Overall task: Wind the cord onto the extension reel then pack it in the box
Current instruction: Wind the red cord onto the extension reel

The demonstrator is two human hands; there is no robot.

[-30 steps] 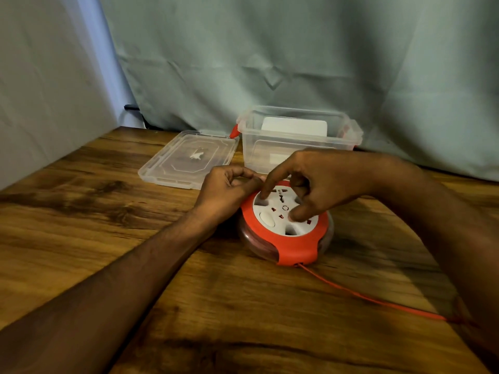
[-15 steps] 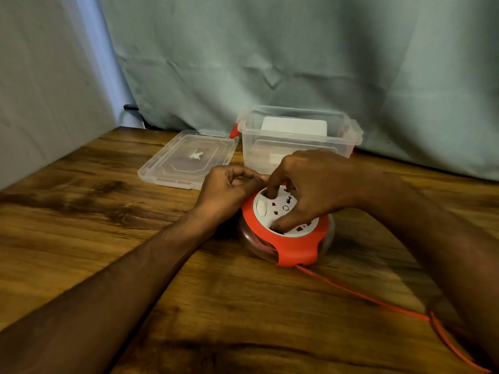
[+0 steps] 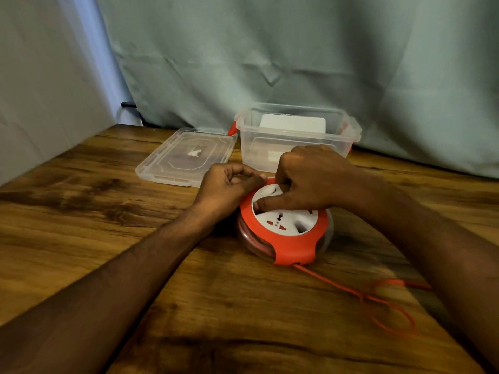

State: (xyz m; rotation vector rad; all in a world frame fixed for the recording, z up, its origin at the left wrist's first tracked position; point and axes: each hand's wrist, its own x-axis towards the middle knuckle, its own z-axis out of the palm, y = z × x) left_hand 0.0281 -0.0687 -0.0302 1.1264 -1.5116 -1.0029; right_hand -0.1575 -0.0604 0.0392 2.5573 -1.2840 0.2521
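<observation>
My right hand [image 3: 310, 179] rests on the extension reel [image 3: 286, 228], fingers curled, index fingertip pressed into the white face. My left hand [image 3: 229, 188] pinches the reel's red rim on the far left side. Reel sits mid-desk [image 3: 94, 225]. Cord [image 3: 351, 288] trails loose toward the near right edge. Beyond the reel: open box [image 3: 297, 139], its lid [image 3: 186, 157] flat alongside, near the far edge.

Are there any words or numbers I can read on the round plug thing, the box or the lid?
None can be read.
Extension reel: red marks by the socket holes on its white face, no letters legible.
Box: white blank-looking label on the far wall; a smaller one lower down, too blurred.
Lid: raised emblem, too small to read.
</observation>
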